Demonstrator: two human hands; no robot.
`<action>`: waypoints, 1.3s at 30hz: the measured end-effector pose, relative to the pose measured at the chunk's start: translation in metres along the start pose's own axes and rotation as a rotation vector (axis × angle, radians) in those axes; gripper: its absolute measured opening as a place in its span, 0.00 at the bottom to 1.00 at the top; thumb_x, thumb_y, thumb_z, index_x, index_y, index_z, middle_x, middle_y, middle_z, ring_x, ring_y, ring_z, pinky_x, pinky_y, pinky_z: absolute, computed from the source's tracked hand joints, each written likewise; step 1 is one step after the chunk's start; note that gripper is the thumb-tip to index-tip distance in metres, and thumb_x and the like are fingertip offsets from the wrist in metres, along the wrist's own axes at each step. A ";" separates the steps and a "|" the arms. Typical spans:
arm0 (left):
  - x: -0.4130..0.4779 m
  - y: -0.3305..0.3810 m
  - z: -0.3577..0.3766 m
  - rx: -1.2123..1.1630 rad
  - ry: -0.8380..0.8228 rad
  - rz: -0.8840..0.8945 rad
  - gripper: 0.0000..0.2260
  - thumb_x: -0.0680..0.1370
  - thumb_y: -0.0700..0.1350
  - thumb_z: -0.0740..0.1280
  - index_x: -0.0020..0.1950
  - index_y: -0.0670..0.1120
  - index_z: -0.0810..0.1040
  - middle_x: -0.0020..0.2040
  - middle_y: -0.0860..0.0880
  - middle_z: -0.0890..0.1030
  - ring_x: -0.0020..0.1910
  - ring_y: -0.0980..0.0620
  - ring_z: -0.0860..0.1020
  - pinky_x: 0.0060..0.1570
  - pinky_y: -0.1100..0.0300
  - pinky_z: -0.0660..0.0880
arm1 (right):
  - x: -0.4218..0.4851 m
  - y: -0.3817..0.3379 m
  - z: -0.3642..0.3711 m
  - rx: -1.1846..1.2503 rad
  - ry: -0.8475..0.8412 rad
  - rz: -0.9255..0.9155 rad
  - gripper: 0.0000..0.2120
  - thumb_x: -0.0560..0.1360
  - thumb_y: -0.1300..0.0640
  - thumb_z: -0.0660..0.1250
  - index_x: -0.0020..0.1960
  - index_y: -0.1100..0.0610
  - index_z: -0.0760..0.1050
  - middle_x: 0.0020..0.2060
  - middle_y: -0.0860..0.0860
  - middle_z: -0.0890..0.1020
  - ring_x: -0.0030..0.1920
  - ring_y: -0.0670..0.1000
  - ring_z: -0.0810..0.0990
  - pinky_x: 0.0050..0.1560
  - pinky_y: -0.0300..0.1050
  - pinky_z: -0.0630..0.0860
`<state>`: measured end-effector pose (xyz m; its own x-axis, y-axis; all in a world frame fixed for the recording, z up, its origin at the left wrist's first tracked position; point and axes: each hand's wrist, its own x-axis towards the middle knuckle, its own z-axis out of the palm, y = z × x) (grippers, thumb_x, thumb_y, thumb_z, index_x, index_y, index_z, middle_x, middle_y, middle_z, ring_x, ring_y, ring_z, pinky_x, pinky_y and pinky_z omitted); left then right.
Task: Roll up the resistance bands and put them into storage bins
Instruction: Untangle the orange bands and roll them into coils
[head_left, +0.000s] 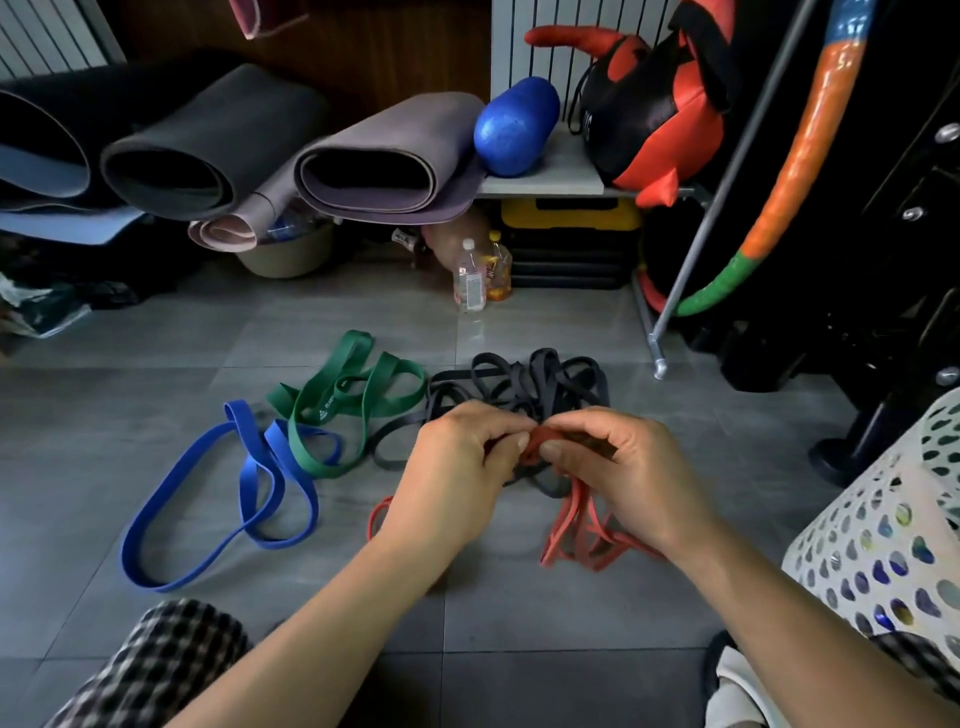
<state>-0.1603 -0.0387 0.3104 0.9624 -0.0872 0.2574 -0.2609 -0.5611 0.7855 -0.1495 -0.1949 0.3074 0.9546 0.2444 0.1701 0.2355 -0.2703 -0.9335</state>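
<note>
Two hands: the left hand (457, 462) and right hand (623, 467) meet over the middle of the floor. Each pinches, with thumb and curled fingers, the bunched end of a thin red rubber resistance band (540, 441). The fingertips of the two hands almost touch.
Red band, loose part: its strands drop from under the right hand and lie in loops on the grey tiled floor (156, 338) beneath both wrists. One loop shows just left of the left forearm.
Dark grey rubber bands (545, 384): a tangled heap just beyond the hands, its near side hidden by them.
Green flat rubber band (311, 410): left of the grey heap, its near loop lying across the blue one.
Blue flat rubber band (244, 431): farthest left, with one long loop running towards the near left.
White perforated plastic basket (852, 525): at the right edge, near the right forearm; only its wall is in view.
Open floor: bare tiles to the left of the blue band, between the bands and the two far plastic bottles (470, 280), and near, between the forearms.
Edges: a metal rack leg (657, 338) ends just far-right of the grey heap, a black machine base (841, 457) stands right of it, and rolled exercise mats (384, 161) overhang the far left.
</note>
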 end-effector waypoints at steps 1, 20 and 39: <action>0.000 0.001 -0.002 -0.090 -0.062 -0.106 0.09 0.75 0.35 0.67 0.50 0.45 0.83 0.39 0.55 0.79 0.37 0.60 0.78 0.36 0.75 0.70 | 0.000 0.001 0.001 -0.003 0.007 0.007 0.06 0.70 0.64 0.70 0.46 0.57 0.81 0.40 0.51 0.83 0.39 0.44 0.81 0.42 0.35 0.76; -0.005 0.013 -0.001 -0.981 0.053 -0.394 0.10 0.71 0.29 0.66 0.42 0.43 0.80 0.34 0.49 0.83 0.35 0.54 0.81 0.36 0.66 0.78 | -0.006 -0.003 0.018 0.196 0.066 0.069 0.09 0.73 0.57 0.67 0.53 0.50 0.78 0.48 0.48 0.82 0.50 0.44 0.81 0.52 0.41 0.76; 0.001 0.010 -0.007 -0.663 -0.035 -0.229 0.06 0.73 0.31 0.66 0.43 0.41 0.76 0.33 0.48 0.82 0.33 0.52 0.81 0.39 0.63 0.79 | -0.002 -0.010 0.007 0.159 0.104 0.074 0.07 0.68 0.58 0.73 0.44 0.50 0.79 0.38 0.46 0.83 0.40 0.41 0.80 0.40 0.32 0.75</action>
<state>-0.1622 -0.0386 0.3221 0.9977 -0.0591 0.0345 -0.0316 0.0506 0.9982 -0.1547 -0.1861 0.3147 0.9839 0.1292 0.1232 0.1401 -0.1312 -0.9814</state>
